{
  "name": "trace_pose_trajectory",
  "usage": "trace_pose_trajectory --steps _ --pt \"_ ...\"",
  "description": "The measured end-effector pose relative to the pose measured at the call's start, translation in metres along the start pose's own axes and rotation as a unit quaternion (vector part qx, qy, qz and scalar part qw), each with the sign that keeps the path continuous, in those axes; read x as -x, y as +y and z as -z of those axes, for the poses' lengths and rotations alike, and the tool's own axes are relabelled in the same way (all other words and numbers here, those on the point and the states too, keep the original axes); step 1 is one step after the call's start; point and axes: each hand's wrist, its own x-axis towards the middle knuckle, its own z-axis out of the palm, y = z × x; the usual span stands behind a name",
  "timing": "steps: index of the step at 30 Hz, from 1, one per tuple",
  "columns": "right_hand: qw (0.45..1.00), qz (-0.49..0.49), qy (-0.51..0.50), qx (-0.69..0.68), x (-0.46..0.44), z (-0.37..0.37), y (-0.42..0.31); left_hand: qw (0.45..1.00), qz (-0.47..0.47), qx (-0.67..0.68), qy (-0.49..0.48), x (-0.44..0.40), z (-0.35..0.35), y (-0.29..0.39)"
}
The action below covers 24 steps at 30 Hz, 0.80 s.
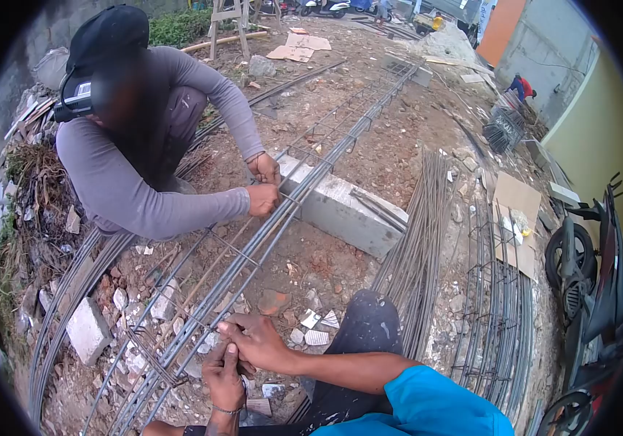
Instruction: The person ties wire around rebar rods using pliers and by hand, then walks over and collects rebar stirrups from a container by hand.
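Left hand [223,381] and right hand [257,343] meet at the near end of a long reinforcement cage [319,172], fingers bent and drawn together; whether they pinch anything (the fingers themselves hide the spot) cannot be told. The cage runs diagonally from lower left to upper right, just beside the hands, and lies across a pale concrete block [342,211]. Its rectangular stirrups [233,248] enclose the lengthwise steel bars. Opposite, a co-worker in a grey long-sleeved top [133,185] crouches with both hands at the bars, above the block. Right of the block, loose thin rods [417,251] lie bunched on the ground; farther right, a second cage [497,312] likewise holds bars within its stirrups, beside a sheet of cardboard [515,190] bearing a small pale item.
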Motion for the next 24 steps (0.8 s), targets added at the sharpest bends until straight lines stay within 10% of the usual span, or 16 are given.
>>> trace_pose_trajectory --steps 7,13,15,24 --pt "0.945 -0.197 -0.065 -0.254 -0.004 0.0 0.013 0.999 0.011 -0.048 0.001 0.007 -0.005 0.006" --pt "0.997 -0.036 -0.041 -0.064 -0.008 0.002 0.011 0.997 -0.037 -0.072 0.01 0.001 -0.003 0.013" --pt "0.997 -0.007 -0.043 -0.069 -0.009 0.005 0.008 0.933 -0.153 -0.321 -0.058 -0.001 0.005 0.02" --pt "0.949 -0.08 0.008 -0.303 -0.025 0.023 -0.003 0.973 0.014 -0.145 -0.181 -0.004 0.008 0.008"
